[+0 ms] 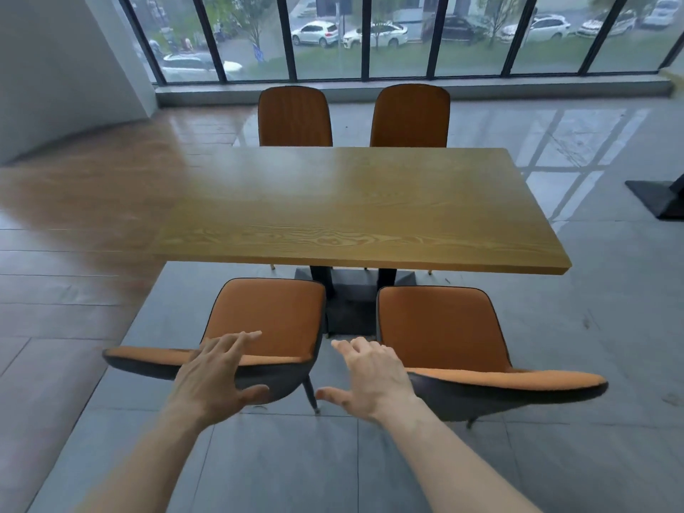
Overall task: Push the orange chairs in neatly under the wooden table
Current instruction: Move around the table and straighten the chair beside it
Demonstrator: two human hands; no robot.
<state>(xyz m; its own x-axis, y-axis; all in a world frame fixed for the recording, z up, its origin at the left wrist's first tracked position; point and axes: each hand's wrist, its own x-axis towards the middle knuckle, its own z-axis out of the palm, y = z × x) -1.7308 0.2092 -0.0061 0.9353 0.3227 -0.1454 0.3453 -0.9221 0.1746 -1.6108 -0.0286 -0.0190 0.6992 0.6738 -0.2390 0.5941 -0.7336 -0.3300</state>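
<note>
A wooden table (351, 209) stands ahead on a black base. Two orange chairs sit on my side, pulled out from it: the near left chair (266, 316) and the near right chair (440, 327). Their seats lie in front of the table edge. My left hand (214, 375) is open, fingers spread over the top of the left chair's backrest, thumb at its dark back. My right hand (370, 375) is open in the gap between the chairs, next to the right chair's backrest. Two more orange chairs, far left (294, 116) and far right (410, 116), stand tucked at the far side.
A wall of tall windows (370, 35) runs behind the far chairs, with a low sill. A black base of another table (662, 198) sits on the floor at the right. A white wall (55, 68) rises at the left. Grey tiled floor surrounds the table.
</note>
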